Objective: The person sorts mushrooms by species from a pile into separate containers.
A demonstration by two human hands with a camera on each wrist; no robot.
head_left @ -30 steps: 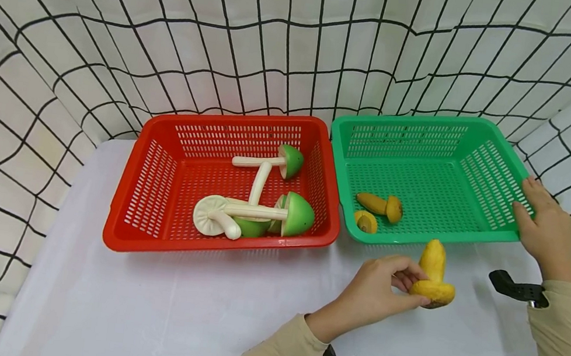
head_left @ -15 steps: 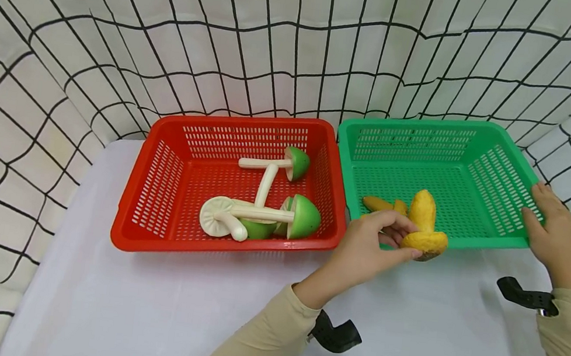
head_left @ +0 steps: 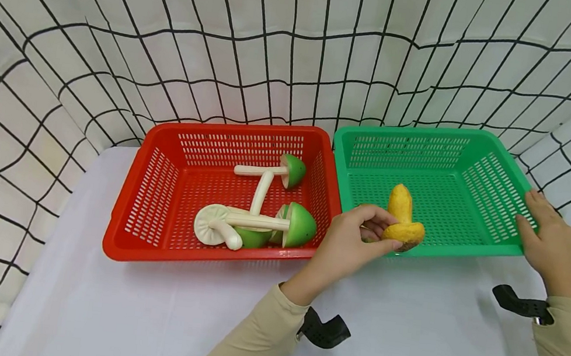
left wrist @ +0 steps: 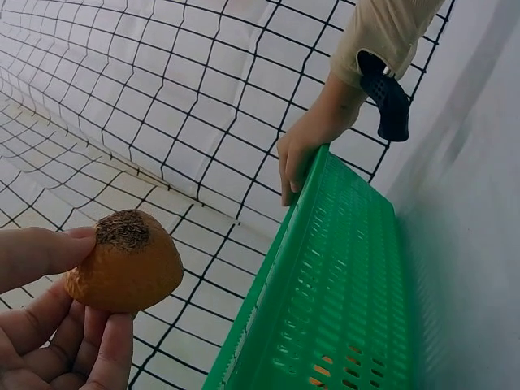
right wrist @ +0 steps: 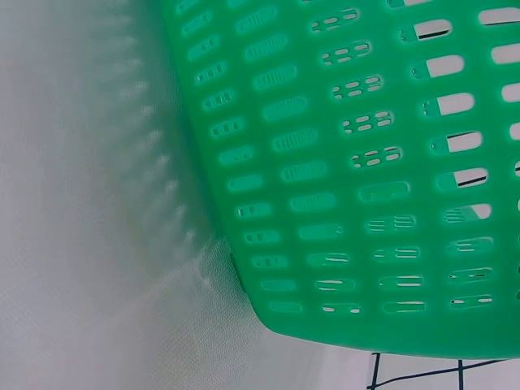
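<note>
My left hand point(head_left: 347, 241) pinches a yellow toy mushroom point(head_left: 400, 206) between thumb and fingers, its stem upward and its cap low. The mushroom overlaps the front rim of a green basket point(head_left: 467, 251) in the head view. Close up in the left wrist view, its rounded cap point(left wrist: 134, 272) has a dark rough patch by the thumb. My right hand point(head_left: 548, 243) grips the basket's right rim near the front corner. The left hand mostly hides the yellow mushrooms inside the basket; orange shows through its slots in the left wrist view.
A red basket point(head_left: 160, 256) stands against the green one's left side. It holds several white-stemmed mushrooms with green caps point(head_left: 301, 225). A white cloth point(head_left: 169, 317) covers the table, and a black net point(head_left: 320, 76) hangs before white sheeting around the back and sides.
My left hand has carried the yellow mushroom up and left, from in front of the green basket to over its front rim. The right hand has stayed on the rim.
</note>
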